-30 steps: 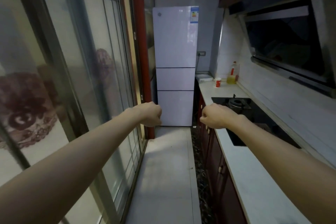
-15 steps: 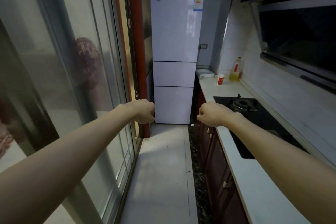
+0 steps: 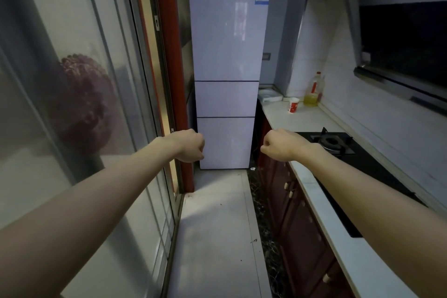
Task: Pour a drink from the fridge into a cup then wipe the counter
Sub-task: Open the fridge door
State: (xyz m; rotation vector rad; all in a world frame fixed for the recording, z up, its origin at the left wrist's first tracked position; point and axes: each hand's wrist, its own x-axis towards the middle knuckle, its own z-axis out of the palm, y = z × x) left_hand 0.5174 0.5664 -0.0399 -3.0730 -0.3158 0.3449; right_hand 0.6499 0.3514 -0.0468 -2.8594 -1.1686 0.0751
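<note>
A tall white three-door fridge [image 3: 227, 31] stands closed at the far end of a narrow kitchen aisle. A red-and-white paper cup [image 3: 293, 104] sits on the white counter [image 3: 312, 179] to the fridge's right. Both my arms stretch forward. My left hand [image 3: 189, 145] is curled into a fist in front of the fridge's bottom door, holding nothing. My right hand [image 3: 280, 144] is also a fist, empty, over the counter's front edge near the hob.
A black gas hob [image 3: 331, 140] is set into the counter. A bottle of yellow oil [image 3: 314, 91] and a white box [image 3: 269, 95] stand at the counter's far end. Sliding glass doors [image 3: 84, 104] line the left; dark red cabinets [image 3: 297, 213] are below the counter, a range hood [image 3: 399, 38] above.
The fridge has grown larger in view as I moved down the aisle toward it. Both fists stay held out in front, unchanged.
</note>
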